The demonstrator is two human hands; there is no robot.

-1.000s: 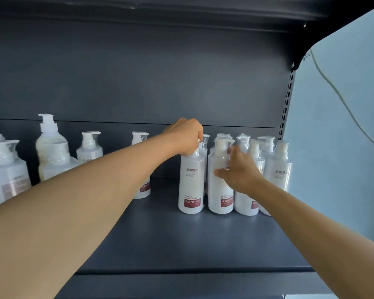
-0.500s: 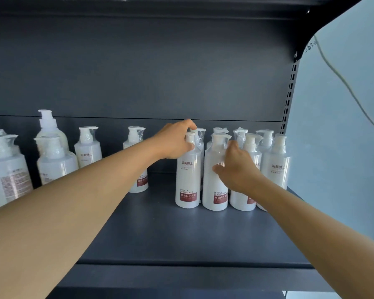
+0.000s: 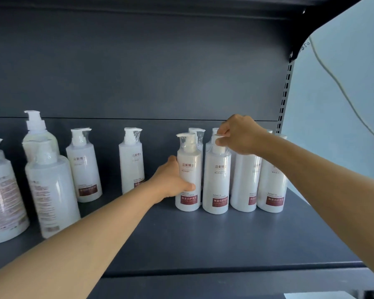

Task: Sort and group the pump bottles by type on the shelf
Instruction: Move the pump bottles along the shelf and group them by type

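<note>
A person's two hands have swapped jobs on a dark grey shelf (image 3: pixel 203 240) over the last second. The left hand (image 3: pixel 173 182), which a moment ago sat on top of a pump, has dropped down and now wraps its fingers round the body of the leftmost bottle (image 3: pixel 188 175) of the right-hand cluster, thumb across the front. The right hand (image 3: pixel 240 134) has risen from a bottle's side and now pinches the pump head of the neighbouring bottle (image 3: pixel 216 178) between thumb and curled fingers. This suggests the cluster is being squared up, so this group looks nearly settled. The bottles are tall, white, with dark red label bands and clear film over their pumps, standing upright and touching. Two matching bottles (image 3: pixel 131 162) stand apart further left, likely next to join. Bulkier bottles (image 3: pixel 50 190) stand at the far left.
</note>
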